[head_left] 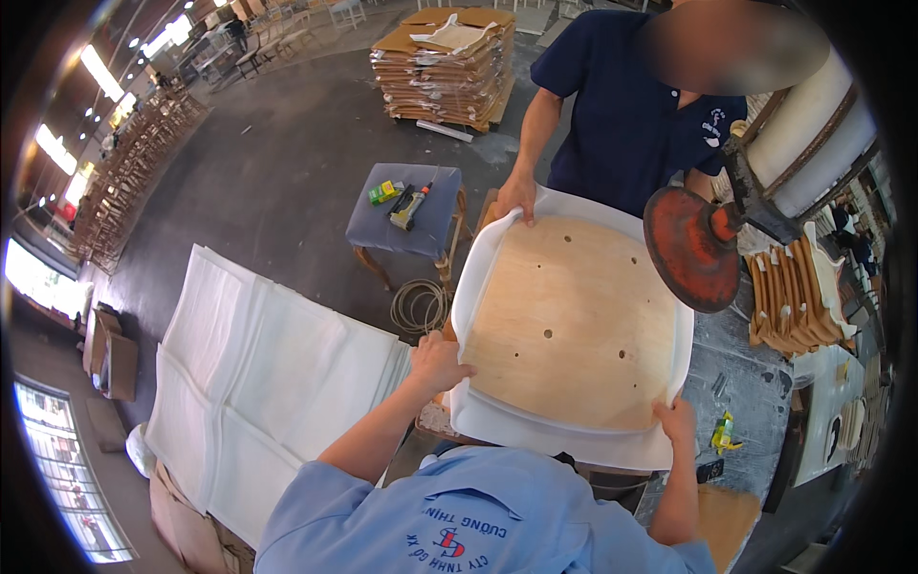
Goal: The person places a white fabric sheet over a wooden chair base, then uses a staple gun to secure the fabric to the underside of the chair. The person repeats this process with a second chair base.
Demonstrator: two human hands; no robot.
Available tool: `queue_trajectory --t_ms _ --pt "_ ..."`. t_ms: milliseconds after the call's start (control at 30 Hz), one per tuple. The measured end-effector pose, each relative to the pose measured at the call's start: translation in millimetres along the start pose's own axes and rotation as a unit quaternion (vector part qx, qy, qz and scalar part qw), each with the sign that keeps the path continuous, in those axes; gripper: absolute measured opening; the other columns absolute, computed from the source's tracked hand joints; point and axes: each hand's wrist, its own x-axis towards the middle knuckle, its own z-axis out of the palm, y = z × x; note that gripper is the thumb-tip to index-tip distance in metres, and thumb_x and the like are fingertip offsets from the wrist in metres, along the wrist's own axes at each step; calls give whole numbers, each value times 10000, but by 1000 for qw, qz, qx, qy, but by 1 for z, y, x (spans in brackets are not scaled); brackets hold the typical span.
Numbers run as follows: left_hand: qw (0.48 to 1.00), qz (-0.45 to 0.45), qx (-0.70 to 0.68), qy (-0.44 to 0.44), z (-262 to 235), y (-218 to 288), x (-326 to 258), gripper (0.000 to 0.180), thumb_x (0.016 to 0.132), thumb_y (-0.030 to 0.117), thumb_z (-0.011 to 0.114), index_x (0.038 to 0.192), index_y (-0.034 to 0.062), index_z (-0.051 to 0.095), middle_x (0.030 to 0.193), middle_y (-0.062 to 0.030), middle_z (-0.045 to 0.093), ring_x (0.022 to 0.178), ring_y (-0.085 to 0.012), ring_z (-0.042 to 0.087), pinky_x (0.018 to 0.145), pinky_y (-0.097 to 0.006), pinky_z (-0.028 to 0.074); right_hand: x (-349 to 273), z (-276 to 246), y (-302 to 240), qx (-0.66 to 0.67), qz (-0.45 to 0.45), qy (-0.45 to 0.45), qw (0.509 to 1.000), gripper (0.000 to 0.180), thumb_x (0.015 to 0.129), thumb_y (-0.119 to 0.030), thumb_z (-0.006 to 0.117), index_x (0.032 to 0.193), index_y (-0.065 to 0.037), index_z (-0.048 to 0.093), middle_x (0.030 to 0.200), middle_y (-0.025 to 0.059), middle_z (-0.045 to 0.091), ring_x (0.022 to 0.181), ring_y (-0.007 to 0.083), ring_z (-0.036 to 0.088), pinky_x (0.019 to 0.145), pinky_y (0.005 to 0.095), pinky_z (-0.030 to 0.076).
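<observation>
A rounded plywood seat panel (574, 287) with several holes lies on a larger white padding sheet (574, 442), whose edges stick out and curl up around it. My left hand (441, 364) is closed on the padding at the near left corner, its thumb over the rim. At the near right corner my right hand (676, 422) pinches the padding against the panel's edge. Across from me, a co-worker's hand (516, 196) holds the far left corner; their other hand is hidden. A red round press plate (690, 251) hangs over the panel's right side, covering part of it.
White sheets (277, 373) are stacked to my left. A blue padded stool (406, 234) carries a staple gun (409, 208) and a small box (385, 192); a coiled hose (421, 306) lies beside it. A yellow-green tool (724, 434) rests on the grey worktable (751, 383).
</observation>
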Motion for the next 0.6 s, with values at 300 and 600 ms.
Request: queue_trajectory --t_ms 300,600 --pt "949 4 -309 -64 1 -15 19 406 787 207 939 1074 -60 835 956 -190 841 841 -295 820 800 -398 636 24 -7 36 135 -42 8 990 645 803 -534 915 1219 -49 829 1191 243 788 1095 356 773 924 459 601" --pt "955 -29 -291 -43 -4 20 3 312 825 156 890 980 -97 793 824 -161 794 590 -235 744 565 -371 589 -23 17 18 -66 -131 183 972 479 1053 -442 679 1080 31 751 1298 228 611 1167 433 685 988 558 581"
